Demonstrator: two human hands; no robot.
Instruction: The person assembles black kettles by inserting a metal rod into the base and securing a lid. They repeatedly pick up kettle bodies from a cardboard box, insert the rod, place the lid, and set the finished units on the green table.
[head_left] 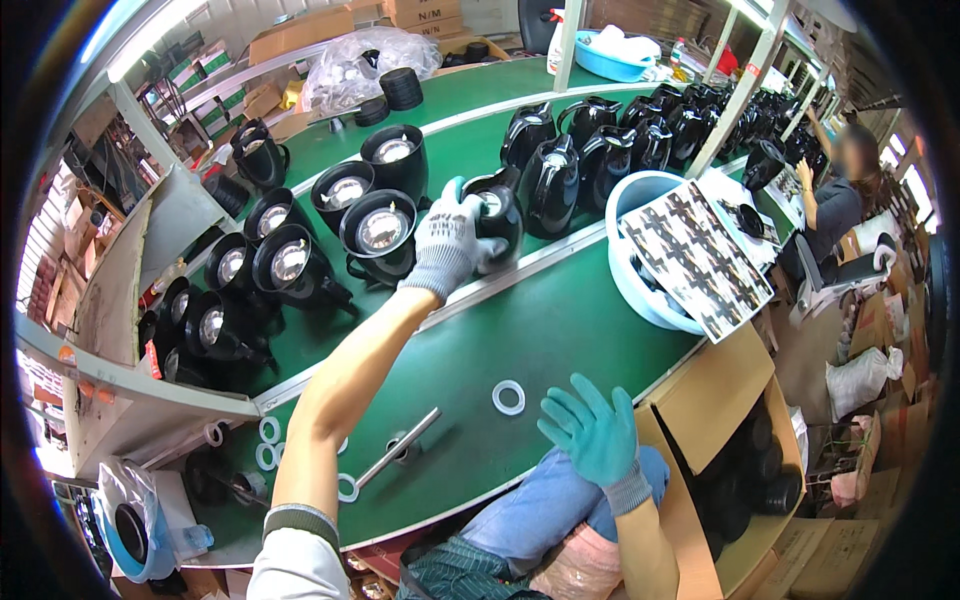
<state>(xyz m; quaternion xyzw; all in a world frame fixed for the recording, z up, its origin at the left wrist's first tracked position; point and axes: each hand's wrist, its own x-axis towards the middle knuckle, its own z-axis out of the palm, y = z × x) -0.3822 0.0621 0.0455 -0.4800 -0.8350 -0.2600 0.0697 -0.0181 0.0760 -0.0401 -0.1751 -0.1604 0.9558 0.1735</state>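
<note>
My left hand [451,243], in a grey knit glove with teal fingertips, reaches across the green work surface [450,360]. Its fingers and thumb close on the near left side of a glossy black jug [508,218]; the exact hold is partly hidden. Just left of that hand stands an open black jug [382,232] with a shiny silver inside. My right hand [590,425], gloved in teal, hovers above my lap with fingers spread and nothing in it. A white ring [508,398] lies on the surface left of it.
Several open black jugs stand on the left, and rows of spouted jugs [553,190] run to the far right. A patterned board [697,260] rests on a pale blue basin [622,235]. A metal rod [398,448] lies nearby. An open carton [715,410] stands at right; beyond, a co-worker [850,190].
</note>
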